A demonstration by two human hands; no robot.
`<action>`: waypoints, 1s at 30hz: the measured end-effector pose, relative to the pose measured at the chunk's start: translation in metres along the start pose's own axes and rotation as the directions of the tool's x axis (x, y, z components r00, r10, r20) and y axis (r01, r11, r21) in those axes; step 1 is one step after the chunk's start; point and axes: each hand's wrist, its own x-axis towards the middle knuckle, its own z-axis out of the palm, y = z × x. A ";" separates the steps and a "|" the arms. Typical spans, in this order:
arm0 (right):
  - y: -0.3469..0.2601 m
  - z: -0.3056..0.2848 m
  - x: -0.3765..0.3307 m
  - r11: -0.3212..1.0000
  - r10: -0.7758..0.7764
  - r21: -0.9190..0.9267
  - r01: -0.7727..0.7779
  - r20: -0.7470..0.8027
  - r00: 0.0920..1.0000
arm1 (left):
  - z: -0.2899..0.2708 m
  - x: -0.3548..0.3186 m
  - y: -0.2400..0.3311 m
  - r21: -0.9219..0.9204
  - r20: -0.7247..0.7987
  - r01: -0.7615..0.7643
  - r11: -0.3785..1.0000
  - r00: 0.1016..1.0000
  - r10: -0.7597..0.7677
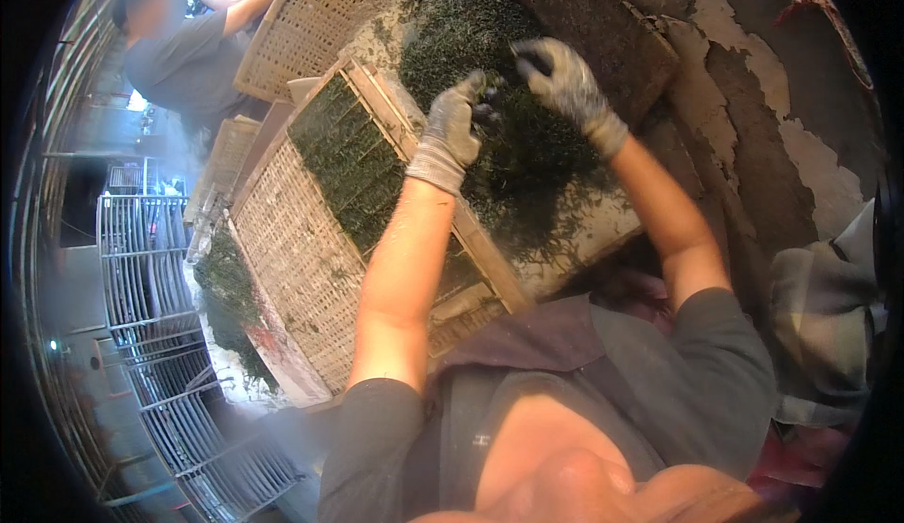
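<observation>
My left hand [456, 128], in a grey-white glove with dark fingertips, is curled above a heap of dark green leafy shreds [471, 29]. A few green bits show at its fingers. To its right, my right hand [568, 88], in a similar glove, hangs over the same heap with its fingers bent and apart, slightly smeared by motion. Left of the heap lies a woven bamboo tray [292, 231]. Flattened bands of the green shreds [344, 151] cover part of it. A wooden frame [490, 259] with thin slats lies across the tray, partly hidden by my left forearm.
Another woven tray [301, 29] stands tilted at the far side. A person in a grey shirt [184, 66] is at the far left. Metal racks [151, 278] stand at the left, beside a smaller green heap [229, 288]. Folded cloth [824, 311] lies at the right.
</observation>
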 end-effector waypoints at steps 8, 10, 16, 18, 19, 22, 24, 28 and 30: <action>-0.013 0.108 -0.166 0.839 0.493 -0.236 -0.491 0.712 0.501 | 0.026 -0.040 0.066 0.135 -0.011 -0.344 0.929 0.937 0.348; 0.009 0.123 -0.166 0.844 0.471 -0.109 -0.525 0.620 0.628 | 0.010 -0.027 0.076 -0.026 0.106 -0.207 0.978 0.972 0.209; -0.009 0.026 -0.029 0.879 0.256 0.159 -0.450 0.638 0.726 | -0.048 -0.004 0.055 0.038 0.052 -0.130 0.991 0.990 0.128; -0.025 -0.008 0.004 0.946 0.203 0.144 -0.290 0.431 0.879 | -0.056 0.003 0.047 0.038 0.055 -0.122 0.992 0.991 0.119; -0.038 -0.033 0.036 0.942 0.135 0.227 -0.248 0.420 0.897 | -0.066 0.008 0.042 0.059 0.041 -0.164 0.985 0.986 0.162; -0.082 -0.098 0.115 0.903 0.036 0.393 -0.173 0.332 0.942 | -0.092 0.028 0.023 0.111 0.172 -0.431 0.896 0.896 0.410; -0.090 -0.129 0.146 0.859 0.030 0.485 -0.164 0.272 0.962 | -0.074 0.030 0.013 -0.031 0.280 -0.398 0.917 0.877 0.391; -0.056 -0.118 0.189 0.676 -0.032 0.679 -0.286 0.415 0.909 | -0.046 0.037 -0.024 -0.570 0.511 0.049 0.820 0.802 0.308; -0.025 -0.089 0.178 0.730 0.047 0.569 -0.379 0.511 0.858 | -0.043 0.048 -0.051 -0.630 0.746 0.427 0.649 0.564 0.354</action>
